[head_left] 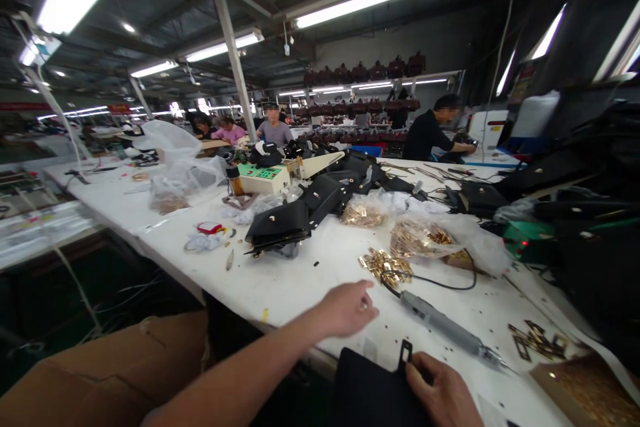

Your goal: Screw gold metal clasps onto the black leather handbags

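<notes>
My right hand (445,393) pinches a black bag piece (370,390) low in the view, at the table's front edge. Beside its thumb a narrow black tab (406,351) with a slot stands up. My left hand (350,309) is stretched over the table, thumb and forefinger apart, with nothing visible in it. Just beyond its fingertips lies a loose pile of gold metal bag fittings (385,267). A grey corded electric screwdriver (440,323) lies to the right of that hand, its bit pointing right.
Plastic bags of gold fittings (420,237) stand behind the pile. Black bags (280,223) are heaped mid-table. More fittings (535,340) and a cardboard box of small brass parts (590,390) sit at right. A cardboard carton (115,373) is at lower left. Several people work farther back.
</notes>
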Motion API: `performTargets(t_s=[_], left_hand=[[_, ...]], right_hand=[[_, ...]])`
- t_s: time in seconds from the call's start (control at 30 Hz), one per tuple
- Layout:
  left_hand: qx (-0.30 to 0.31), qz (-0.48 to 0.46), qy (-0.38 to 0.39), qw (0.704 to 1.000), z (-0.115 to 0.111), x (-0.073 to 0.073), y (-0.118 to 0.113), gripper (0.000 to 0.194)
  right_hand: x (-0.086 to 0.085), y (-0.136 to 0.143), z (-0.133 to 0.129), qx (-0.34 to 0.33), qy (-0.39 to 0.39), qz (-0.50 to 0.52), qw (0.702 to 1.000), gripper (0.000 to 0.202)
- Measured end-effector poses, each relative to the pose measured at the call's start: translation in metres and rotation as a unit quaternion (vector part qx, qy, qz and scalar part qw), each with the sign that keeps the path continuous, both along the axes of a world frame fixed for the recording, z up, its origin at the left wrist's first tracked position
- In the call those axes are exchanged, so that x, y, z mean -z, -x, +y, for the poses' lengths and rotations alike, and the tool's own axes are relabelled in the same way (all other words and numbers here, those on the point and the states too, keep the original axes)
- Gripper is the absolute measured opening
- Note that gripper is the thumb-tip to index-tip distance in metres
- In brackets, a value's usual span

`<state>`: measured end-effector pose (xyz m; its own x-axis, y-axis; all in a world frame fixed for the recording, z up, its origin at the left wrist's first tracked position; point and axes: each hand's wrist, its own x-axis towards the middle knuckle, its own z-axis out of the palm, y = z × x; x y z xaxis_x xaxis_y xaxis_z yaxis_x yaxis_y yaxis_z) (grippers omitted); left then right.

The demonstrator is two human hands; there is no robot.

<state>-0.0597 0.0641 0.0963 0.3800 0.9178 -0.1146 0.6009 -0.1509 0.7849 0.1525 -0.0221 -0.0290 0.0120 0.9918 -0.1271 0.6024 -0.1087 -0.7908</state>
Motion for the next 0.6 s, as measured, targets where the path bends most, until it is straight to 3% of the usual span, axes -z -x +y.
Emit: performTargets(t_s=[0.1,0.2,0.27,0.3,0.33,0.4,0.53,0.6], left_hand=[[-0.098,-0.024,-0.029,0.995,0.062,-0.080,0.054,0.053],[-0.233,-0.052,-0.120,0.964,0.114,-0.162,0.110,0.042],[-0.280,-0.050,-0.149,0.947,0.127,-0.189,0.131,0.040],[-0.288,-0.046,-0.151,0.944,0.125,-0.191,0.135,0.040],[-0.283,-0.039,-0.145,0.947,0.119,-0.184,0.133,0.040],[-0.238,-0.018,-0.111,0.965,0.093,-0.149,0.116,0.043],[-0.078,0.000,-0.075,0.994,0.022,-0.047,0.048,0.027],[0.016,0.052,-0.078,0.995,-0.010,-0.004,0.014,0.029]], right_hand=[[-0.003,0.001,0.000,0.005,-0.001,0.000,1.000,0.035],[-0.006,0.002,-0.001,0.009,-0.010,-0.001,1.000,0.034],[-0.008,0.002,-0.002,0.014,-0.017,0.005,1.000,0.034],[-0.009,0.002,-0.002,0.018,-0.022,0.009,1.000,0.033],[-0.010,0.002,-0.002,0.021,-0.026,0.014,0.999,0.033],[-0.009,0.002,-0.001,0.026,-0.030,0.019,0.999,0.034],[-0.004,0.002,-0.001,0.020,-0.024,0.009,0.999,0.035],[0.000,0.002,-0.002,0.011,-0.024,0.001,1.000,0.036]])
